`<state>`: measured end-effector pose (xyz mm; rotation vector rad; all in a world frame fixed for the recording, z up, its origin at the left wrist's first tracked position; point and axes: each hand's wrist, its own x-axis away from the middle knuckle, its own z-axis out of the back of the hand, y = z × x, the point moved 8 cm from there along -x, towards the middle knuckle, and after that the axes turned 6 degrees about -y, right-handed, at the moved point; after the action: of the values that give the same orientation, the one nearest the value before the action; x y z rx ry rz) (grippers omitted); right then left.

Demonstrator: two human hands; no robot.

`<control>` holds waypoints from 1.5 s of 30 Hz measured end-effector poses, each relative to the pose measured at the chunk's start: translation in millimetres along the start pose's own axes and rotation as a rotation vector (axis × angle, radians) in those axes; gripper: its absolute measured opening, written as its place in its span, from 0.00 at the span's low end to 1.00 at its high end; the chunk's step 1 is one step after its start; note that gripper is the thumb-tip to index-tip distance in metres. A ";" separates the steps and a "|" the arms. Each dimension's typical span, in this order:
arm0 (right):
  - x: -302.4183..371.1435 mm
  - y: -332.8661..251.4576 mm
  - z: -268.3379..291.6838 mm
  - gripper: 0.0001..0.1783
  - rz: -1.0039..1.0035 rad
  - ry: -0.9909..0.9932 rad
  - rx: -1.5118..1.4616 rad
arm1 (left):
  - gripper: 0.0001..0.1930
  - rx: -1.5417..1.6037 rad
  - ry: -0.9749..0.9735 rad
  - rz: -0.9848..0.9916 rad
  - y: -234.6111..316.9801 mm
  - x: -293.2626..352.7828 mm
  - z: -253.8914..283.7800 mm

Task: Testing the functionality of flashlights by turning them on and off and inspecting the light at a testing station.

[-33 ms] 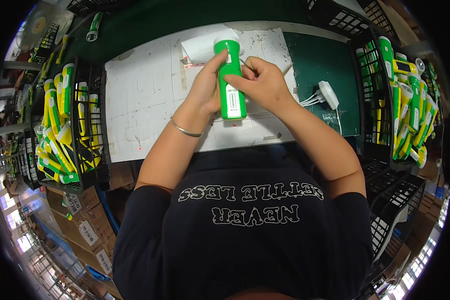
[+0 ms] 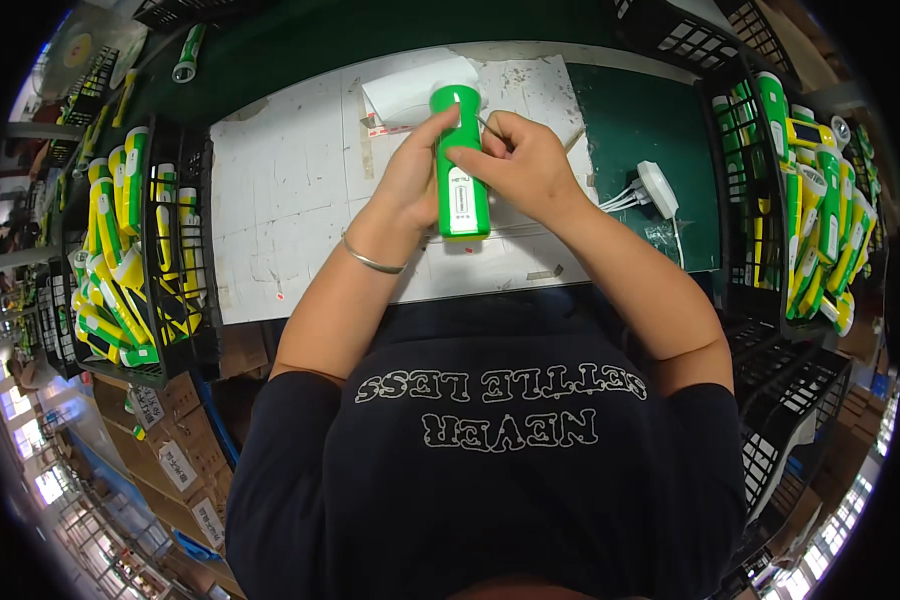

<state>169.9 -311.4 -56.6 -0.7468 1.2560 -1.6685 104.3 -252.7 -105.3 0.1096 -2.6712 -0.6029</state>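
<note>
A green flashlight (image 2: 463, 155) with a white label is held over the white work surface (image 2: 300, 190), its wide head pointing away from me. My left hand (image 2: 417, 165) wraps its left side, the thumb lying high on the body near the head. My right hand (image 2: 530, 165) is closed at the right side, with its thumb pressed across the middle of the body. A thin dark piece (image 2: 488, 127), perhaps a cord end, shows by the right fingertips; its ends are hidden. A bangle (image 2: 373, 256) circles my left wrist.
Black crates of green and yellow flashlights stand left (image 2: 156, 280) and right (image 2: 785, 200). A white adapter (image 2: 656, 190) with white cables lies on the green tabletop (image 2: 645, 110). A white sheet (image 2: 400, 95) lies behind the flashlight. Another flashlight (image 2: 187, 55) lies far left.
The flashlight has turned and tilted slightly in my hands, so its label shows wider and its white rim shows less. My left thumb has shifted slightly right on the body.
</note>
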 end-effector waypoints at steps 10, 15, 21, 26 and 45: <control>-0.1 6.7 40.3 0.18 -0.126 -0.022 -0.144 | 0.17 -0.610 0.046 -0.043 9.7 29.8 -15.0; 15.9 -22.4 29.2 0.33 -0.118 -0.396 0.002 | 0.25 -1.890 -0.087 -0.330 25.6 61.2 -52.5; 24.0 -19.0 43.4 0.35 -0.064 -0.380 -0.066 | 0.22 -2.154 -0.070 -0.145 57.0 92.6 -36.7; 17.1 -20.6 30.6 0.38 -0.072 -0.435 -0.150 | 0.21 -2.044 -0.093 -0.071 57.0 99.7 -32.7; -11.1 19.4 -6.3 0.14 0.007 -0.019 0.635 | 0.35 -1.254 0.242 -0.285 44.7 53.6 39.2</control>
<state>174.8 -300.4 -76.4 -0.3635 0.6421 -1.8996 40.1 -205.3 -99.1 0.1783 -1.6379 -2.0319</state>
